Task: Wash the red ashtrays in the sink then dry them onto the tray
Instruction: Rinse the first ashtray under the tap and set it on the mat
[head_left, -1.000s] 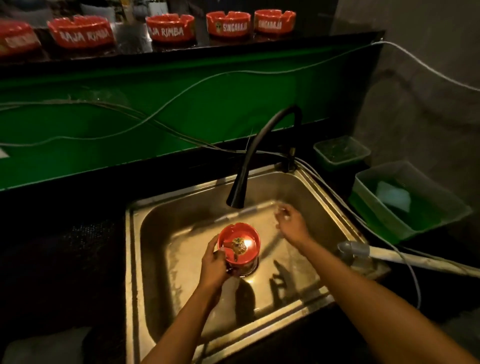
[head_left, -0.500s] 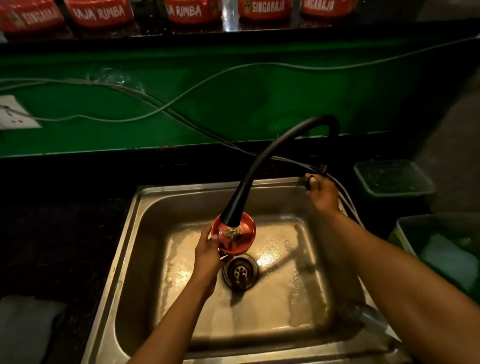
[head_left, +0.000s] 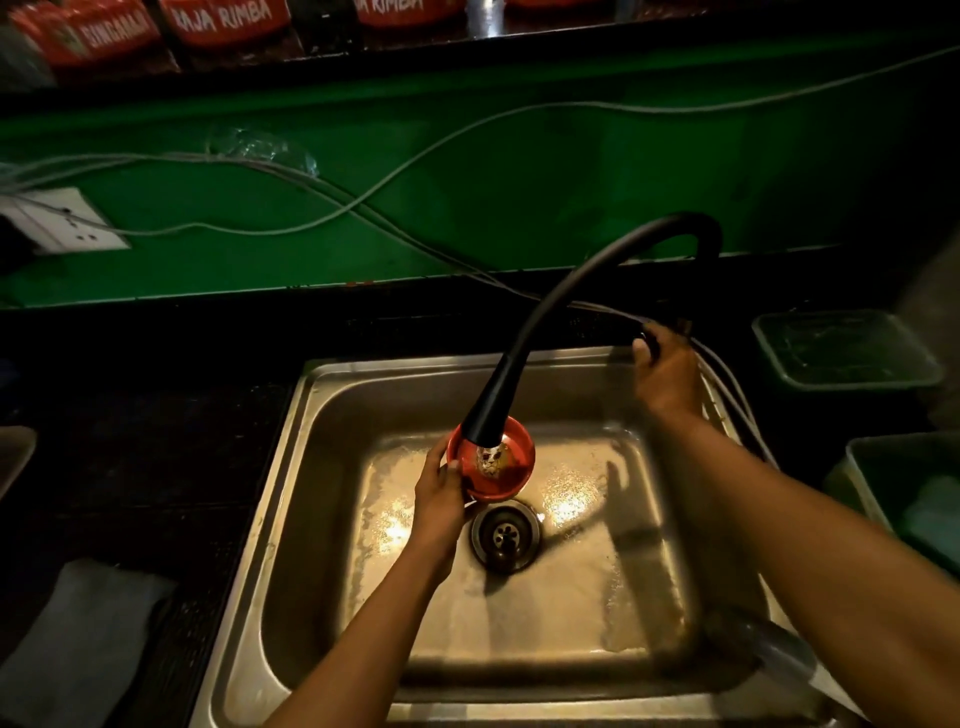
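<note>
The left hand (head_left: 439, 493) has a curled grip on the near-left rim of the round red ashtray (head_left: 493, 462), holding it tilted just under the nozzle of the curved black flexible tap (head_left: 566, 306), above and just behind the round steel drain (head_left: 505, 534) of the stainless steel sink (head_left: 322, 467). The right hand (head_left: 665, 374) is wrapped around the dark tap handle (head_left: 649, 335) at the sink's back-right corner. The hold takes only one edge, so a wet rim could slip and the ashtray drop onto the steel beside the drain, chipping it. A sudden strong flow off the tilted bowl could splash toward the loose grey cables (head_left: 363, 208) and white wall socket (head_left: 67, 221) behind and left of the sink. More red ashtrays (head_left: 223, 21) wait on the shelf above.
</note>
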